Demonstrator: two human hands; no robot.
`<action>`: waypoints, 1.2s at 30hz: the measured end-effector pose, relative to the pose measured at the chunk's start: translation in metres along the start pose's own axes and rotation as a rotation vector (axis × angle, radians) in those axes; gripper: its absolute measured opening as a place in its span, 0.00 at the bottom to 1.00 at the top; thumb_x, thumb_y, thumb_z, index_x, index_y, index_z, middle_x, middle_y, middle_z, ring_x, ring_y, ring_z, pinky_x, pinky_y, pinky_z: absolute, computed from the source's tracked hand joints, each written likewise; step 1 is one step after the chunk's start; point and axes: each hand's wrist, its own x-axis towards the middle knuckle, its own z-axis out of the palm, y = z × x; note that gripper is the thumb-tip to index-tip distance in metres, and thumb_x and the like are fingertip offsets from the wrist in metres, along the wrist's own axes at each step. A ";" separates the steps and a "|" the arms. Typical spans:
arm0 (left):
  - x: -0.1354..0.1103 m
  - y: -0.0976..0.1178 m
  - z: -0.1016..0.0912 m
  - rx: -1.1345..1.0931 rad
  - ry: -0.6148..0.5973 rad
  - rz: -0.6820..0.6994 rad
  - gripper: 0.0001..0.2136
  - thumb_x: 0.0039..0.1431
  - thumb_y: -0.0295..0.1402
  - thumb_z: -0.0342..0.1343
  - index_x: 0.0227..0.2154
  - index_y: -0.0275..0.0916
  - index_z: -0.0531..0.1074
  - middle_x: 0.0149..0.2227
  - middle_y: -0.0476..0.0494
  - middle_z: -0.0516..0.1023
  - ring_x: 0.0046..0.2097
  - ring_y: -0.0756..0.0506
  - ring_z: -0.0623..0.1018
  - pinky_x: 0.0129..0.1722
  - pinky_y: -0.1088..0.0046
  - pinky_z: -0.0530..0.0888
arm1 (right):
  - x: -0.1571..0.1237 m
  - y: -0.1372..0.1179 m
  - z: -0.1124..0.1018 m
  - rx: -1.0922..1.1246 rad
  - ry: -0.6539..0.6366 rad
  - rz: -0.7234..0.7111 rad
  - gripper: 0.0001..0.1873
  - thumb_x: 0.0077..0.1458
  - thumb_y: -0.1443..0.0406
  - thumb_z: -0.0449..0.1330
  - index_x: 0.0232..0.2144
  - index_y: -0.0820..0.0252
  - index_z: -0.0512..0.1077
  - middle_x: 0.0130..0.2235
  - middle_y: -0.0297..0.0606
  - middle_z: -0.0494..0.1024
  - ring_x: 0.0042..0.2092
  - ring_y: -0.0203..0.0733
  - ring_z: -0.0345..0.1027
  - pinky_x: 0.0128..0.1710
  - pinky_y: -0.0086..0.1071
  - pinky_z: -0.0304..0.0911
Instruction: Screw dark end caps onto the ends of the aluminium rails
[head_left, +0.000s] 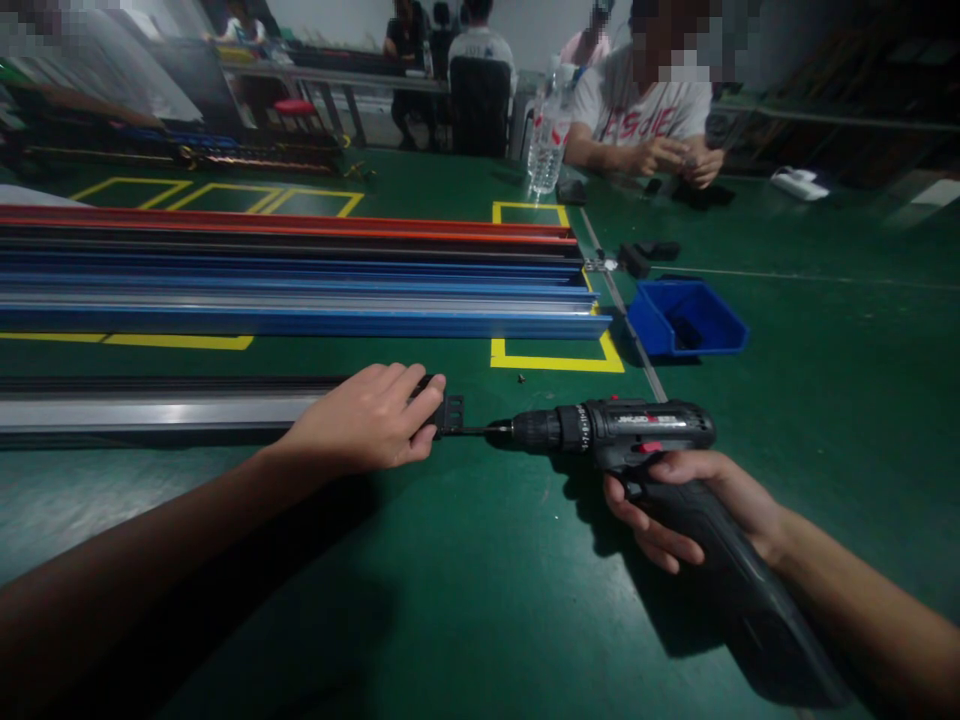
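Green tabletop (465, 580) in front of me, with a rail (210, 411) lying on the left. My right fingers (670, 542) are wrapped round the drill (652, 422), my left fingers (425, 405) are clamped on the black end piece (454, 412) at the rail's tip, and the bit (474, 431) points at it.

Dim lighting. Pale rear wall (322, 22), long bench (356, 73) before it; black chair (480, 108), red stool (294, 107) bench-side.
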 end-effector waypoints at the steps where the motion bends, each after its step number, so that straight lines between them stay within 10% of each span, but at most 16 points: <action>1: 0.000 0.000 0.000 -0.001 -0.003 -0.003 0.23 0.68 0.35 0.46 0.60 0.27 0.69 0.50 0.25 0.76 0.47 0.34 0.78 0.44 0.58 0.76 | 0.000 0.000 0.000 0.000 0.000 -0.005 0.21 0.62 0.61 0.55 0.48 0.74 0.75 0.37 0.42 0.77 0.25 0.33 0.74 0.34 0.32 0.73; 36: 0.002 0.002 -0.002 0.000 0.022 -0.004 0.22 0.67 0.35 0.47 0.57 0.25 0.70 0.48 0.24 0.77 0.45 0.34 0.78 0.41 0.58 0.76 | -0.001 0.000 -0.003 -0.026 0.061 0.016 0.20 0.61 0.59 0.57 0.46 0.70 0.78 0.36 0.43 0.77 0.24 0.34 0.73 0.32 0.32 0.72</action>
